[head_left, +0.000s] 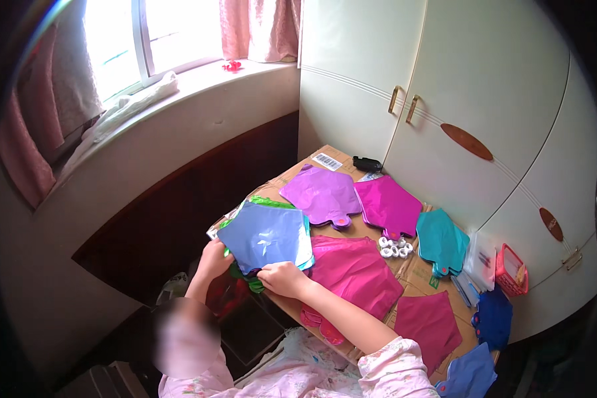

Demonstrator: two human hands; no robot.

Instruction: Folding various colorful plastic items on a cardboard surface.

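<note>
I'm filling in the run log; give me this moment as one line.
left hand: grips blue foil balloon edge | right hand: pinches its lower edge | under it: green foil balloon | surface: cardboard

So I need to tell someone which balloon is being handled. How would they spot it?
Start at the cardboard sheet before the cream wardrobe. At its window-side edge, both hands grip the blue foil balloon. It alone is light blue and lifted.

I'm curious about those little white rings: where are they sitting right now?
In the head view, the small white rings lie on the cardboard surface, right of centre, between the magenta foil balloon and the teal foil balloon.
</note>
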